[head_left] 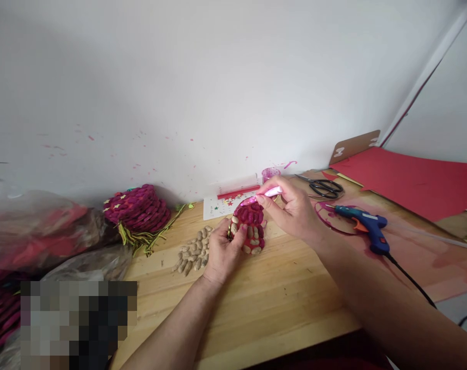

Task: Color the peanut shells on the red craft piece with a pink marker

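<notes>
My left hand [223,251] is closed around the lower left side of a peanut ornament [251,218], a rounded red piece with peanuts in rows, some dyed magenta and some plain. Between the thumb and fingers of my right hand [289,208] is a white-handled brush [272,191] stained bright pink. Its pink end rests at the ornament's upper edge; whether the tip touches a peanut I cannot tell. A loose pile of plain peanuts [195,252] lies left of my left hand. Behind my right hand stands a clear cup [271,173] with pink stains inside.
Stacked magenta ornaments with yellow-green cords [137,210] stand at the left, beside plastic bags [44,226]. A sheet of star stickers [226,205] lies by the wall. Black scissors [324,188], a blue glue gun [368,226] with its cable, and red sheets [418,177] are at right.
</notes>
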A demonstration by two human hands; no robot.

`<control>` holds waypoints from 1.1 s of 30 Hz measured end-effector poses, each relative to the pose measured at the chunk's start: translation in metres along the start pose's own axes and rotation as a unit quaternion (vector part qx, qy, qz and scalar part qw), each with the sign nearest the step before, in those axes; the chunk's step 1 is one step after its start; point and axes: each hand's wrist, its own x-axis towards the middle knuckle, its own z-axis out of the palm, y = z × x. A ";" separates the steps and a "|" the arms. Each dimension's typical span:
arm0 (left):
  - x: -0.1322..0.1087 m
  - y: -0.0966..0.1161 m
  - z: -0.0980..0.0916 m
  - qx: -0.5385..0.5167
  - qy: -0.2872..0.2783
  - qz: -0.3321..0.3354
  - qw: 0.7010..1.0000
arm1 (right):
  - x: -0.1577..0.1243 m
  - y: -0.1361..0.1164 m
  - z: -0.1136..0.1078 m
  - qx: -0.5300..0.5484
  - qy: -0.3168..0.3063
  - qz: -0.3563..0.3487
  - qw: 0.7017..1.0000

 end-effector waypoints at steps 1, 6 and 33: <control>0.000 -0.001 0.000 -0.004 0.001 -0.002 1.000 | 0.000 -0.001 0.000 0.004 -0.005 -0.003 1.000; -0.001 -0.002 0.000 -0.026 0.002 -0.015 1.000 | -0.005 -0.002 0.003 0.015 -0.037 0.018 0.999; -0.002 0.011 0.005 -0.137 -0.014 -0.084 0.987 | -0.005 0.005 0.005 0.052 -0.021 0.072 0.996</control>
